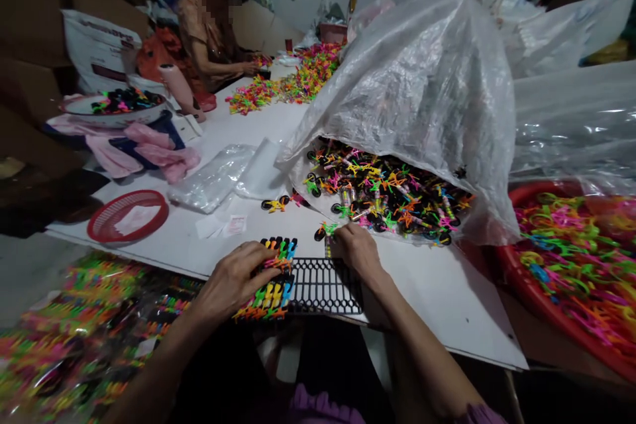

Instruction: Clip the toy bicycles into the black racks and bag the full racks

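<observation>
Small plastic toy bikes in bright colours stand in rows on the left part of a black plastic rack [325, 286] at the table's front edge. My left hand [233, 278] is closed over these rows, its thumb and fingers around an orange toy bike [278, 264]. Beyond the rack's right half, my right hand [358, 248] has its fingertips pinched at a green toy bike [325, 230] with a black wheel; the contact is partly hidden by the fingers. A heap of toy bikes [387, 189] spills from the mouth of a large clear plastic bag [422, 79] just past this hand.
A red basket [163, 222] holding a paper slip and flat plastic bags [213, 175] lie to the left. A red tub [511, 265] of coloured parts stands right. Packed bags [99, 324] sit below left. Across the table, another person [211, 46] handles small parts beside a colourful pile [313, 76].
</observation>
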The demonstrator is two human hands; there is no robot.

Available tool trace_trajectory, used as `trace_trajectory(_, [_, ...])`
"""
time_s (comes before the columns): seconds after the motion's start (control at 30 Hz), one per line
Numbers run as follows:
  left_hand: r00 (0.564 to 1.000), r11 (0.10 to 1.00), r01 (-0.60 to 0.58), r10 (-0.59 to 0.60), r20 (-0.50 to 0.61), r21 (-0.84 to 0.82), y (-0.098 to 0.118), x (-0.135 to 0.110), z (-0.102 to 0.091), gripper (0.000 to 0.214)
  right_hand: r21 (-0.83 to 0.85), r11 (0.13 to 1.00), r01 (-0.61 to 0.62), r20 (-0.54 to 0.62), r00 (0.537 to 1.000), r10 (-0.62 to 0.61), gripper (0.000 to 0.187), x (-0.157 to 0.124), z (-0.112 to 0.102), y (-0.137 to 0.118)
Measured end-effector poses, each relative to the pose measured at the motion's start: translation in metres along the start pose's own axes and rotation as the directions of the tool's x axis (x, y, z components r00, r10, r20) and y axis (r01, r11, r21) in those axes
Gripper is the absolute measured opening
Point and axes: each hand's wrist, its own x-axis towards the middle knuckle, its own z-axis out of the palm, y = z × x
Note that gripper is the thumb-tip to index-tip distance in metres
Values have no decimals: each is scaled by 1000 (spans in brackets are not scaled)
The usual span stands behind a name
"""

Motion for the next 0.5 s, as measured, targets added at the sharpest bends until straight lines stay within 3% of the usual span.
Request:
trace_trajectory(0.1, [998,994,42,-38,-43,99,7,0,6,30,-19,974,-224,59,973,225,26,3,3,-14])
trace_trajectory(0.27, [995,990,38,-25,-95,138,13,3,16,30,12,945,-328,94,941,326,22,13,7,-22])
trace_trajectory(0.37, [995,992,28,-15,-101,126,8,5,15,31,259,894,-366,129,930,343,18,6,2,-21])
trace_trajectory(0.5, [995,986,52,-37,-92,161,4,11,9,29,714,670,-201,31,966,258,19,-13,10,-36])
